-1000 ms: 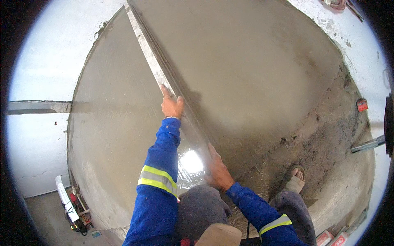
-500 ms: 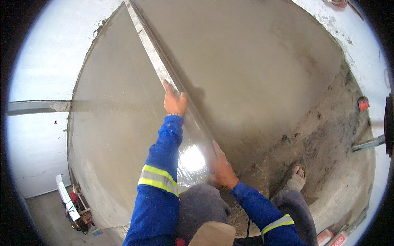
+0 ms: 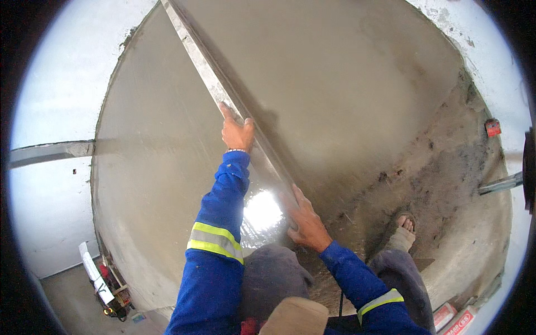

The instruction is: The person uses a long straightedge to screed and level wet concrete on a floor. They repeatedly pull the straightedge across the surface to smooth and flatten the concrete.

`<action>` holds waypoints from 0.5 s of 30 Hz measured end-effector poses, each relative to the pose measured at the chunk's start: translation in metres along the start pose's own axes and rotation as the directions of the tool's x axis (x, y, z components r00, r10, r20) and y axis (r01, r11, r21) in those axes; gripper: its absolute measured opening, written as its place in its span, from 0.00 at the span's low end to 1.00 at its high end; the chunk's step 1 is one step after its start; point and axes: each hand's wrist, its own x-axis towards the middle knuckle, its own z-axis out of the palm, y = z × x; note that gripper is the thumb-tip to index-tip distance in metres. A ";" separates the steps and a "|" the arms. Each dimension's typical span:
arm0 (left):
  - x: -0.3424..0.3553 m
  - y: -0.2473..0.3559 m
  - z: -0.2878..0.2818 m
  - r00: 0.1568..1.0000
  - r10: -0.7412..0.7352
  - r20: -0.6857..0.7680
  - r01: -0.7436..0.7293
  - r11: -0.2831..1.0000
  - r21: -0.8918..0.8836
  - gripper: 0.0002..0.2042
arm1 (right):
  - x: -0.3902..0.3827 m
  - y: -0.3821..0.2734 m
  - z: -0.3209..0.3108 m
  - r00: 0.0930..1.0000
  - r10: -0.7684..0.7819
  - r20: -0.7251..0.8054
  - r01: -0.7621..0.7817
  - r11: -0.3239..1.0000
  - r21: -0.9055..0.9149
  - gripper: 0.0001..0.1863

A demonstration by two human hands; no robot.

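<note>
A long, pale metal straightedge (image 3: pixel 198 58), smeared with mortar, lies slantwise over wet grey-brown screed (image 3: pixel 346 84). It runs from the far left down toward my knees. My left hand (image 3: pixel 237 133) grips it around its middle, with the index finger stretched along the top and the thumb at the right side. Closer to me, my right hand (image 3: pixel 309 223) holds the near end, its fingers laid along the bar's right edge. That near end is blurred by glare, and part of it is hidden by the hand.
White walls (image 3: pixel 50 212) border the floor on both sides. Rougher, darker mortar (image 3: pixel 441 151) lies at the right, around my bare foot (image 3: pixel 406 223). A small red object (image 3: pixel 492 127) sits by the right wall. Tools (image 3: pixel 114 301) lie at lower left, bags (image 3: pixel 460 322) at lower right.
The view has turned slightly. Both hands stay on the straightedge, which keeps nearly the same place on the screed; my right hand appears a little farther up and right.
</note>
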 end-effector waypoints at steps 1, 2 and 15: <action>0.001 0.000 -0.001 1.000 0.017 -0.017 -0.017 1.000 0.002 0.47 | 0.000 -0.003 -0.002 1.000 0.003 0.012 -0.003 1.000 -0.004 0.52; 0.001 0.004 -0.001 1.000 -0.015 0.004 0.015 1.000 0.018 0.47 | 0.000 -0.001 -0.001 1.000 0.012 0.005 -0.012 1.000 0.002 0.52; 0.001 0.015 -0.007 0.997 -0.065 0.039 0.065 0.998 0.005 0.47 | -0.002 -0.003 -0.002 0.998 0.062 -0.010 -0.062 0.998 0.022 0.52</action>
